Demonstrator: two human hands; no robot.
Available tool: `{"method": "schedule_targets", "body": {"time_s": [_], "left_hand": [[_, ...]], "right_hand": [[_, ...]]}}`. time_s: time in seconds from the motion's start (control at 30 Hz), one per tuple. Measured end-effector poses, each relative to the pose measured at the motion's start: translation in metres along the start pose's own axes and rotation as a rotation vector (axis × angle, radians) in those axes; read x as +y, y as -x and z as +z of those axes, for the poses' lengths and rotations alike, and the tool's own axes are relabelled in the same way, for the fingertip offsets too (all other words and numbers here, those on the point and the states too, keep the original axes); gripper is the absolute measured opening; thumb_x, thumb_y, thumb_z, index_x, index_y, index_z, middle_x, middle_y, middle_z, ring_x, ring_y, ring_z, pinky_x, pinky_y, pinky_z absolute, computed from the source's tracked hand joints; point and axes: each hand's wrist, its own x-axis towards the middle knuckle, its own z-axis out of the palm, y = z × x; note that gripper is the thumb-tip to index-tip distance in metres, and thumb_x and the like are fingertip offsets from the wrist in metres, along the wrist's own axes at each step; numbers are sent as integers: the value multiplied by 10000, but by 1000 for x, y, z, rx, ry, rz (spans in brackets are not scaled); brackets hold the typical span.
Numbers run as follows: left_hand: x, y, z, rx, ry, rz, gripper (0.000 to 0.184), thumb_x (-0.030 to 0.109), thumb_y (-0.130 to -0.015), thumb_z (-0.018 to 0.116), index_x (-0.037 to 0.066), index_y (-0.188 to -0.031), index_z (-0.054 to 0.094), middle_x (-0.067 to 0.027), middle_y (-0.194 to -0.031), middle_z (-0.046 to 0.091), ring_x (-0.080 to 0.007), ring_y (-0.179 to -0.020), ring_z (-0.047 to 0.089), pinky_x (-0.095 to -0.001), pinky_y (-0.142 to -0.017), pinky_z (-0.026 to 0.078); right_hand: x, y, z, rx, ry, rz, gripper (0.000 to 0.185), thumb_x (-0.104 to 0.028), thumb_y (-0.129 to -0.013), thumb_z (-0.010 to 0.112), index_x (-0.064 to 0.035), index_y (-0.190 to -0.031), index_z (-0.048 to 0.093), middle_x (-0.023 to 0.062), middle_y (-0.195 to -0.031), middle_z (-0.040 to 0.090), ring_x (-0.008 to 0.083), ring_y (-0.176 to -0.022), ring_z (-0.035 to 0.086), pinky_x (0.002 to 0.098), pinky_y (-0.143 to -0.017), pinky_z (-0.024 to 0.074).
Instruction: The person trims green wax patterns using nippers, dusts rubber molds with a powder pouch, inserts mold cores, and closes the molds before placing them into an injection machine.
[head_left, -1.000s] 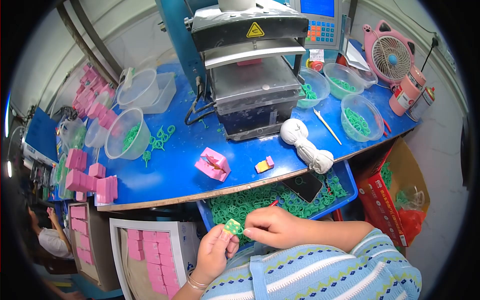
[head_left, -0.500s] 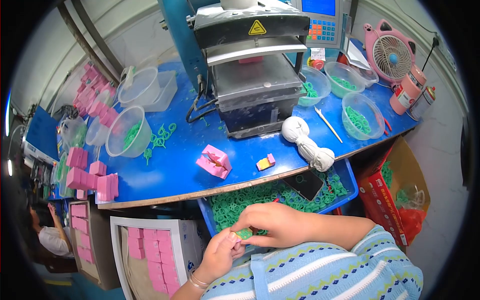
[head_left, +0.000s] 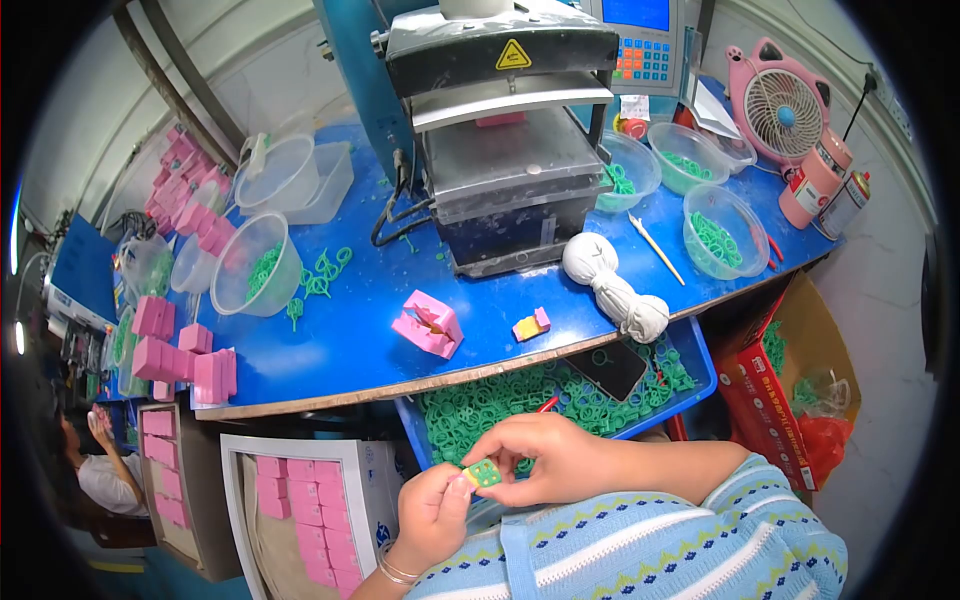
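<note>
Head view: at lower centre of the frame, the left hand (head_left: 432, 512) and right hand (head_left: 540, 458) both grip a small green-and-yellow block (head_left: 484, 472), which could drop among similarly coloured green pieces (head_left: 470, 410) if their pinch slackened.

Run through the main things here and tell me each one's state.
Left hand, holding small green-and-yellow piece
Right hand, holding same piece
Central pink block, split open
Blue tray, filled with green pieces
Phone, screen dark
Display, lit
Cardboard box, open
Fan, can't tell whether running
</note>
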Motion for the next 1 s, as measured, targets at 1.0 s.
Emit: {"method": "schedule_targets", "body": {"time_s": [1.0], "left_hand": [[21,-1,-10,-110,407,28,303,-32,-769,665,-37,-1053,559,-87,-857,585,-82,-614,551,-198,-506,435]], "right_hand": [[-17,11,-6,-56,-626,190,465,-86,-857,600,-30,-1265,384,30,-744,563,69,-609,539,200,-520,427]]}}
